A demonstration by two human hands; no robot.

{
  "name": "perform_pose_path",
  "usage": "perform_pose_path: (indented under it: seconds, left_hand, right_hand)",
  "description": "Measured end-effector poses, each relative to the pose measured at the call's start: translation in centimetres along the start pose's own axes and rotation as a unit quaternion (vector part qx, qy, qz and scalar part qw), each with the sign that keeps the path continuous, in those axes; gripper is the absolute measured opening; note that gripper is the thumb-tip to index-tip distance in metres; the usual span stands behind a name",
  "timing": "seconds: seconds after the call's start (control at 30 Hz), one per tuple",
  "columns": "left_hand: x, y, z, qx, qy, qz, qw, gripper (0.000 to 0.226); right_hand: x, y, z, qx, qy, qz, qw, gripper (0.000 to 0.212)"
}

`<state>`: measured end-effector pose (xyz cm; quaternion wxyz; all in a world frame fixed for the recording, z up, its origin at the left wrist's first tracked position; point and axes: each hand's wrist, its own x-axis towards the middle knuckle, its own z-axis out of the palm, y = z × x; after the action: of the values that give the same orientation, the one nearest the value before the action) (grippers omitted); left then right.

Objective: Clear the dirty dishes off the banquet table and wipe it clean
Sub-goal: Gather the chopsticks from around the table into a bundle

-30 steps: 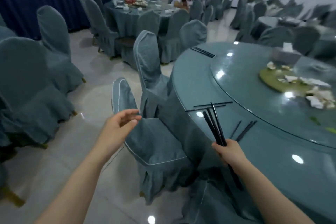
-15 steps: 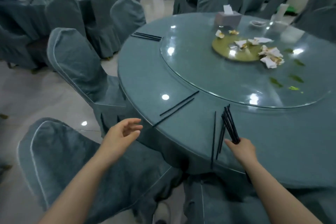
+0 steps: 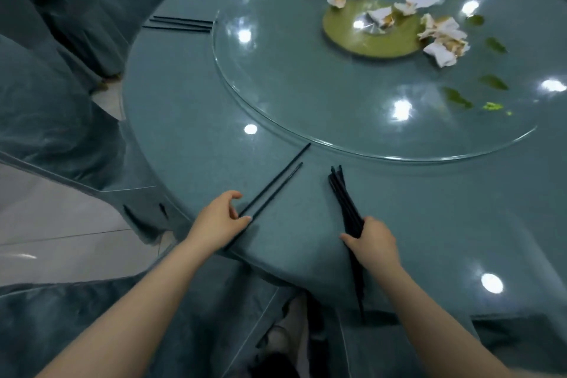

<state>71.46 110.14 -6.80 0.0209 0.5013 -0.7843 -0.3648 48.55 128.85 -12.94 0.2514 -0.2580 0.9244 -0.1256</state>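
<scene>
Many black chopsticks (image 3: 345, 202) are gripped in the right hand (image 3: 376, 244), the left hand (image 3: 219, 219) pinches two more (image 3: 273, 187) on the bench (image 3: 190, 120), but more sticks (image 3: 181, 23) and dirty napkins (image 3: 445, 40) remain, unwiped.

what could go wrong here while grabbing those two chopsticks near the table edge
The left hand is only at the near ends of the loose chopstick pair, so one stick may roll off the table edge. The right hand holds a splayed chopstick bundle; adding more could let some slip out.
</scene>
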Motion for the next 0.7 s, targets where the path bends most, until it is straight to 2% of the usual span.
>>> perform_pose_path:
  seconds: [0.2,0.27,0.43,0.57,0.7]
  left_hand:
    - [4.9,-0.5,2.9,0.1,-0.037,-0.012,0.994,0.072]
    - [5.7,-0.7,3.6,0.13,-0.043,-0.015,0.99,0.065]
    - [6.6,-0.3,4.7,0.127,-0.038,-0.01,0.991,0.025]
    - [6.0,1.0,6.2,0.112,-0.049,-0.019,0.992,0.024]
    - [5.0,2.4,8.0,0.078,-0.068,0.021,0.994,0.021]
  right_hand:
    - [0.8,0.2,-0.3,0.02,-0.022,0.011,0.999,0.033]
    - [1.0,0.1,-0.6,0.036,-0.024,0.02,0.999,0.029]
    - [1.1,0.3,-0.5,0.062,-0.015,0.02,0.998,0.023]
    - [1.6,0.1,-0.8,0.053,-0.045,0.023,0.997,0.013]
    - [1.7,-1.0,-0.7,0.017,-0.046,0.014,0.999,0.013]
